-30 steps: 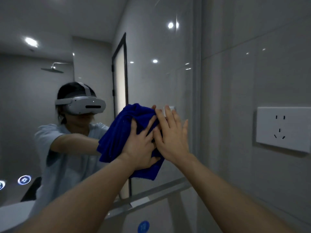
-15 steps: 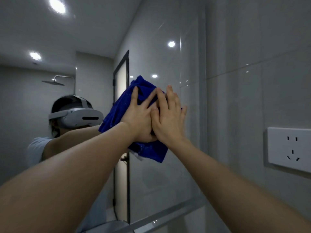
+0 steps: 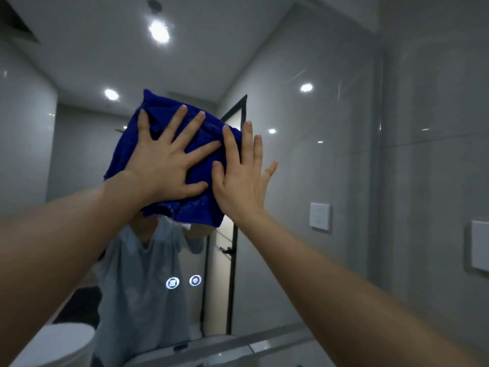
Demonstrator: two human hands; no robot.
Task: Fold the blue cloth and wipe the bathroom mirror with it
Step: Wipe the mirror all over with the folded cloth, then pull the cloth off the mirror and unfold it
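The dark blue terry cloth, bunched rather than neatly squared, lies flat against the large wall mirror, high up and left of centre. Much of its middle is hidden under the left grip, which is spread wide, fingers straight and splayed, palm pressing the cloth to the glass. The right grip is just beside it, also flat and fully open, holding nothing. Its thumb and forefinger lie over the cloth's right edge, and its outer fingers reach past the cloth; whether they touch the glass is unclear.

The cloth covers the head of the reflected person in a pale blue shirt. Two small round lit icons glow in the glass below. A white wall plate is cut off at the right edge. The lower left corner holds a blurred white rounded shape, too indistinct to identify.
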